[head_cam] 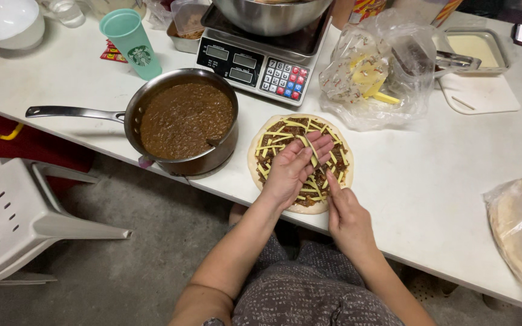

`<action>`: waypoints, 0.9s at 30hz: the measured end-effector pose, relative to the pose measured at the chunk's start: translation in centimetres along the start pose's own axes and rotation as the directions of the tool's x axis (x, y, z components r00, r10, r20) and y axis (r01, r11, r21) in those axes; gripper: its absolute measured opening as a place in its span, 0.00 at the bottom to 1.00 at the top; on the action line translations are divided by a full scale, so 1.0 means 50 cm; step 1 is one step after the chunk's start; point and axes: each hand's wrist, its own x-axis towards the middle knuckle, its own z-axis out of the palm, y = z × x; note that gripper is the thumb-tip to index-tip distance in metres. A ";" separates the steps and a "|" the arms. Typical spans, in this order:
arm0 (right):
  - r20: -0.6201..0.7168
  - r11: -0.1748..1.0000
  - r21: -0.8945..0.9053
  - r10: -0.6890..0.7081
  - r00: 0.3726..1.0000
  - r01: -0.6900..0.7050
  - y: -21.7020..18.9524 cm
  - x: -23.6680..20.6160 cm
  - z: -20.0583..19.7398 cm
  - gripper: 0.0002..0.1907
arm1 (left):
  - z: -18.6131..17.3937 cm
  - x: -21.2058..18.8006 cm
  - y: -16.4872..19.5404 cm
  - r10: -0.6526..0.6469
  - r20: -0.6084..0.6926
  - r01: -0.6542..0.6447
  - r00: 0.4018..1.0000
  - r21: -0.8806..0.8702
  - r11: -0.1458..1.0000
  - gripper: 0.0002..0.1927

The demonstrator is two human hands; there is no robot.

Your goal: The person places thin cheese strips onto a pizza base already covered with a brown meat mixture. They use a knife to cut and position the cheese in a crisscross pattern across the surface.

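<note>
The round flatbread (300,163), spread with brown mince and yellow cheese strips (285,134), lies at the white table's (442,181) near edge. The left hand (291,172) is spread flat over it, one strip between its fingers; the right hand (347,214), fingers loosely extended, touches the bread's right rim. The saucepan of mince (182,121) sits just left, the scale (255,66) behind, the cheese bag (373,78) behind-right. Open tabletop lies to the right.
</note>
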 end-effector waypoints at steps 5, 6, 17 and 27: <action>0.039 0.983 0.169 0.060 0.997 -0.066 0.026 -0.004 0.003 0.31 | -0.012 0.018 -0.015 -0.041 -0.116 0.038 0.992 -0.030 0.999 0.19; 0.105 0.924 0.352 0.124 0.987 -0.153 0.031 -0.006 0.001 0.31 | -0.017 0.019 -0.017 -0.054 -0.116 0.051 0.992 -0.035 0.998 0.18; 0.502 0.050 0.852 0.205 0.840 -0.521 0.078 -0.029 -0.055 0.34 | -0.028 0.043 -0.037 -0.244 -0.101 0.243 0.965 -0.018 0.970 0.12; 0.314 0.062 0.926 0.419 0.852 -0.372 0.135 -0.028 -0.080 0.31 | 0.001 0.137 -0.058 0.068 0.235 -0.225 0.970 0.967 -0.119 0.09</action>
